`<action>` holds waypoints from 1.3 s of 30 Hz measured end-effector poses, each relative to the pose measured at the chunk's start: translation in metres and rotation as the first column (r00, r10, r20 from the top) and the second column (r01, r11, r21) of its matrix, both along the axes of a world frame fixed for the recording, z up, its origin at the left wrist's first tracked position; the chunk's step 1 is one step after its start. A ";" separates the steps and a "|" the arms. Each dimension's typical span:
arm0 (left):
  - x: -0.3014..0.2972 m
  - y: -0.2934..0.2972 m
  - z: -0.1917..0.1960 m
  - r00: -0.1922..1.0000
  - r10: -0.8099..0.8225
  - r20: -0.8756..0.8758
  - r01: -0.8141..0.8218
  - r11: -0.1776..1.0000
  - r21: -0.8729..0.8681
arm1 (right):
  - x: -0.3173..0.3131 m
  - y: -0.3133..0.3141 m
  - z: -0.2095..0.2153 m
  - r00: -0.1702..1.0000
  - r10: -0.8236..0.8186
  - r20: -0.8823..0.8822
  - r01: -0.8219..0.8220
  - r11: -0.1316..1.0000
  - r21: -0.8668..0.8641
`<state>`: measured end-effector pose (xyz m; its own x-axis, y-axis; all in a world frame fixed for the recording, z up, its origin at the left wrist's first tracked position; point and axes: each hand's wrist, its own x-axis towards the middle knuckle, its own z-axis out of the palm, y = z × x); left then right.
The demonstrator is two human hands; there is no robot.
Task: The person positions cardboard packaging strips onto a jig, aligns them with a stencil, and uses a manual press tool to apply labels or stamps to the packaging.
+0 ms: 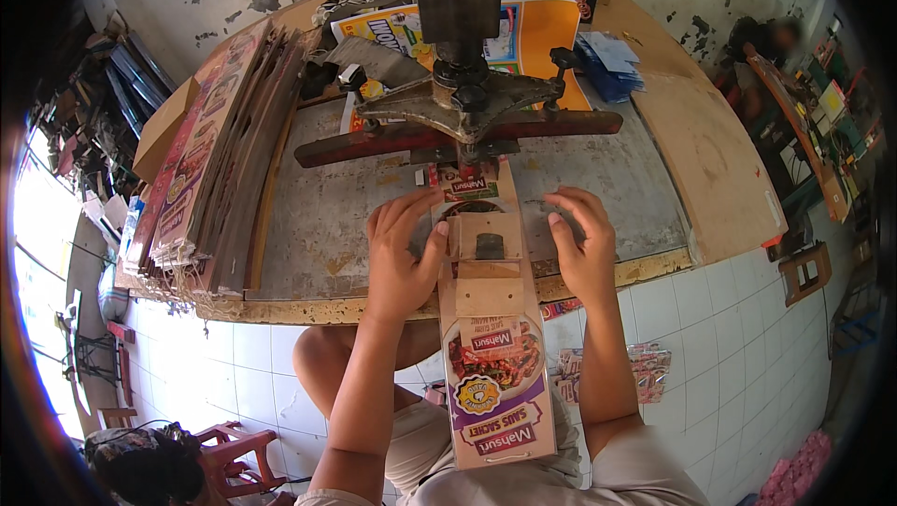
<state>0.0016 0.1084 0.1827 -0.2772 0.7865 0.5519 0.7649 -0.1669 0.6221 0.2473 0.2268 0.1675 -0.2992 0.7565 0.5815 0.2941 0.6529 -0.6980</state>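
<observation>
A long printed cardboard panel (493,389) with food pictures runs from my lap up over the table edge and under a press. Across its middle sit tan board pieces (490,288) with small dark holes, and a dark cut-out or plate shows in the upper one. My left hand (406,249) is at the panel's left edge, fingers stretched forward and thumb apart; whether the thumb touches the panel I cannot tell. To the right of the panel, my right hand (587,240) hovers with thumb and fingers apart, holding nothing.
The press head (472,99) with its red crossbar (374,149) spans the worktable (322,235) just beyond my hands. Stacked printed boards (210,151) lean at the left. Blue packets (612,62) lie far right. A red stool (234,459) and flat printed pieces (645,370) are below.
</observation>
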 end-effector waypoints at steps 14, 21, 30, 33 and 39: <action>0.000 0.000 0.003 0.983 -0.151 -0.104 0.154 0.988 0.026 | -0.001 0.000 0.004 0.957 0.247 0.150 -0.272 0.945 0.181; 0.002 -0.001 0.004 0.984 -0.148 -0.100 0.150 0.989 0.012 | -0.001 0.000 0.004 0.954 0.255 0.159 -0.276 0.953 0.124; 0.002 -0.002 0.004 0.986 -0.143 -0.085 0.142 0.990 -0.024 | -0.001 -0.001 0.006 0.951 0.285 0.122 -0.295 0.953 0.074; 0.002 -0.002 0.004 0.986 -0.146 -0.075 0.144 0.989 -0.032 | -0.002 -0.001 0.007 0.950 0.294 0.106 -0.302 0.951 0.064; 0.002 -0.002 0.003 0.987 -0.146 -0.070 0.144 0.989 -0.034 | -0.002 -0.001 0.007 0.949 0.296 0.107 -0.305 0.950 0.073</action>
<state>0.0036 0.1067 0.1853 -0.1195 0.8310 0.5432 0.7768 -0.2625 0.5724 0.2453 0.2261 0.1747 -0.5607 0.5706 0.6001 0.1357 0.7782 -0.6131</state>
